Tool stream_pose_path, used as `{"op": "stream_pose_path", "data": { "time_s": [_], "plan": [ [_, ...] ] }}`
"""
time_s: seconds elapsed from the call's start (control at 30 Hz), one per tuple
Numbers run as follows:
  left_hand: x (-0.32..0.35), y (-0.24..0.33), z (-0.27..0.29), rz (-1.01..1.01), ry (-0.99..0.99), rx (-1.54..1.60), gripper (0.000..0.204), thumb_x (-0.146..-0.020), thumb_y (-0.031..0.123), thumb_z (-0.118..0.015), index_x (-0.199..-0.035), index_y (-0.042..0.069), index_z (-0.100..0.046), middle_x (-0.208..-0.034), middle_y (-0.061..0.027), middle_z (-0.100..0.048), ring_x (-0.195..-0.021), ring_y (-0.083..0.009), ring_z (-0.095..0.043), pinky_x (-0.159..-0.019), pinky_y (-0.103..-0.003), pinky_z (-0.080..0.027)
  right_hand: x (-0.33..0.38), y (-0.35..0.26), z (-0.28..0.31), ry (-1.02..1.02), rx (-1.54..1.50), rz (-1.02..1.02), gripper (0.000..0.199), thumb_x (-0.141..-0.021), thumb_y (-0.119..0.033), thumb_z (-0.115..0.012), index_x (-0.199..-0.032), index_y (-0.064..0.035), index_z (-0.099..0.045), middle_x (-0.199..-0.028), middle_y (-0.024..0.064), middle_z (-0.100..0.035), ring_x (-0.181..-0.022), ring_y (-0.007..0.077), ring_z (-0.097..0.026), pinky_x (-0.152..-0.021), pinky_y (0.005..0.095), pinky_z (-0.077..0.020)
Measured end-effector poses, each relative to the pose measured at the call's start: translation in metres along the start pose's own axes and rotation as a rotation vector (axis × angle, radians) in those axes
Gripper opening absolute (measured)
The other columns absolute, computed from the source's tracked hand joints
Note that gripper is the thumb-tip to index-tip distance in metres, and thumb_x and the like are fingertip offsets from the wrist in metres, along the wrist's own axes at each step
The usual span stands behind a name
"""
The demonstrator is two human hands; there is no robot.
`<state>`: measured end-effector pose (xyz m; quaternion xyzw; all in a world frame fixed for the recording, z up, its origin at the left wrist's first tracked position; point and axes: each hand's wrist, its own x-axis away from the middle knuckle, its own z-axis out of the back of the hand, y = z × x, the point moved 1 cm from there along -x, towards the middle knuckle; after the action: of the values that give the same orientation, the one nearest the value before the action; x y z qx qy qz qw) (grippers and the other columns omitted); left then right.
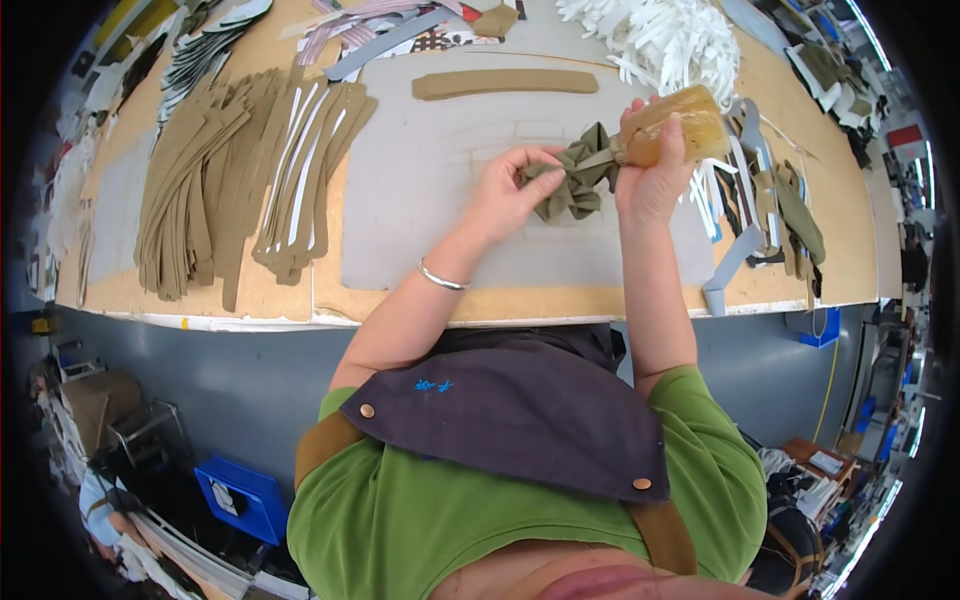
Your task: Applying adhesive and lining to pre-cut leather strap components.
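Has a wide fan of brown strips (pixel 200 190) at nine o'clock from the middle of the grey mat (pixel 405 175), slanting lengthwise roughly from one to seven on the wooden worktop (pixel 400 305). Has dark curved pieces (pixel 205 50) at ten o'clock and, nearer in at nine, brown-and-white strips (pixel 310 180) slanting much the same way. Wears a silver bangle (pixel 443 277) on the left wrist. Has a narrow brown stack (pixel 505 84) at twelve, lying lengthwise from nine to three. Pinches the gathered olive cloth (pixel 578 192) near the middle of the mat, between thumb and fingers of the left hand (pixel 510 195). Shows no clear long axis in the crumpled cloth, only a folded tip pointing to one. Has a tangle of white strips (pixel 655 42) at one. Grips an amber bottle (pixel 697 117) at three, with fingers and thumb of the right hand (pixel 652 182) closed around the body. Points the tapered nozzle (pixel 595 160) between eight and nine, with the long axis running back to between two and three, base outward. Holds the tip over or against the cloth; cannot tell about contact. Has mixed grey and olive strips (pixel 802 222) at three, beyond the bottle.
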<state>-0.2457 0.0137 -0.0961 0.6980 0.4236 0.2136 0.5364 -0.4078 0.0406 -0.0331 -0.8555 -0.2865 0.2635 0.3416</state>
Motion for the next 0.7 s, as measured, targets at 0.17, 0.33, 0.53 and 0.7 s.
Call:
{"op": "stream_pose_path", "data": {
  "time_s": [0.17,0.33,0.53,0.7],
  "plan": [
    [-0.001,-0.002,-0.005,-0.077,0.033,0.043,0.015,-0.091,0.009,-0.068,-0.103,0.001,-0.067,-0.119,-0.0099,-0.062,-0.091,-0.0094,-0.059,-0.081,-0.025,-0.050,0.004,0.014,-0.007,0.019,-0.010,0.008,0.052,-0.089,-0.017,-0.069,-0.131,-0.0023,-0.043,-0.118,0.0169,-0.053,-0.104,0.0286,-0.058,-0.092,0.0426,-0.0529],
    [0.000,-0.010,-0.005,-0.034,0.192,-0.251,0.016,-0.093,0.015,-0.066,-0.101,0.001,-0.068,-0.104,-0.0040,-0.063,-0.072,-0.0094,-0.053,-0.065,-0.026,-0.046,0.011,0.011,-0.019,0.069,-0.112,-0.123,0.048,-0.089,-0.019,-0.069,-0.127,-0.0034,-0.046,-0.114,0.0124,-0.055,-0.100,0.0254,-0.059,-0.087,0.0409,-0.0548],
    [0.004,-0.008,-0.009,-0.222,-0.006,-0.624,0.022,-0.095,0.016,-0.064,-0.083,-0.002,-0.059,-0.074,-0.0028,-0.055,-0.064,-0.0103,-0.045,-0.058,-0.028,-0.038,0.012,0.002,-0.020,0.118,-0.090,-0.182,0.050,-0.087,-0.025,-0.072,-0.124,-0.0037,-0.047,-0.111,0.0120,-0.056,-0.097,0.0239,-0.059,-0.083,0.0388,-0.0555],
    [0.015,-0.023,-0.015,0.059,0.000,-0.181,0.028,-0.093,0.014,-0.064,-0.073,-0.001,-0.051,-0.062,-0.0081,-0.045,-0.058,-0.0174,-0.043,-0.057,-0.030,-0.038,0.000,0.017,0.003,0.221,-0.443,-0.476,0.043,-0.090,-0.024,-0.068,-0.121,-0.0051,-0.046,-0.104,0.0098,-0.057,-0.087,0.0222,-0.062,-0.073,0.0380,-0.0567]
  ]
}}
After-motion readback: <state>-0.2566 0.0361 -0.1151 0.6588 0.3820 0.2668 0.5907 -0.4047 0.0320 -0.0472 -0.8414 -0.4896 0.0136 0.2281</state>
